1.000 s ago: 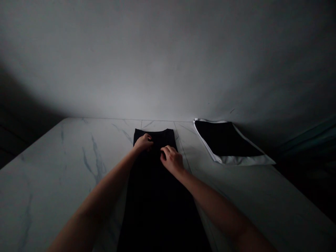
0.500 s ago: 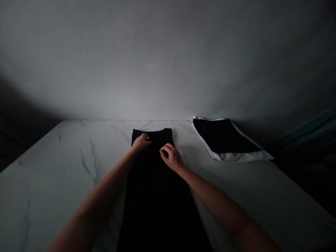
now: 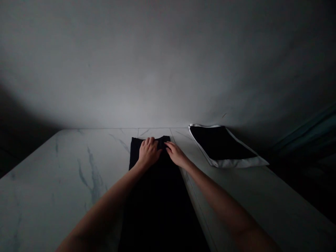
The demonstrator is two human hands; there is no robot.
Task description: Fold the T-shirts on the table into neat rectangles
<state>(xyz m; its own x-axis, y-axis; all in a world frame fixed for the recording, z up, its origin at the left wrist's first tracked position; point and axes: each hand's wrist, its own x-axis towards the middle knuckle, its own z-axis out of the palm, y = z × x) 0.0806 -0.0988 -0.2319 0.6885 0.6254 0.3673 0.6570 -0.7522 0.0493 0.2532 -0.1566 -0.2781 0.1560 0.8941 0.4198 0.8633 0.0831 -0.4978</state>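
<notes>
A long black garment (image 3: 157,203) lies flat in a narrow strip, reaching from the bottom of the view towards the wall. Its kind is hard to make out in the dim light. My left hand (image 3: 149,152) rests palm down on its far end, fingers stretched forward and thumb out to the right. At the far right edge of the cloth, my right hand (image 3: 177,154) has its fingertips and thumb closed on the fabric. Between the two hands the cloth is slightly puckered.
The garment lies on a white marble-patterned table (image 3: 65,182) that meets a grey wall (image 3: 147,63) at the back. To the right, a stack of folded black and white cloth (image 3: 223,143) sits against the wall. Dark greenish fabric (image 3: 309,129) shows at the far right.
My left hand has moved right and flattened onto the cloth. My right hand has moved forward to the garment's right edge, its fingers now on the fabric. The view has tilted up slightly.
</notes>
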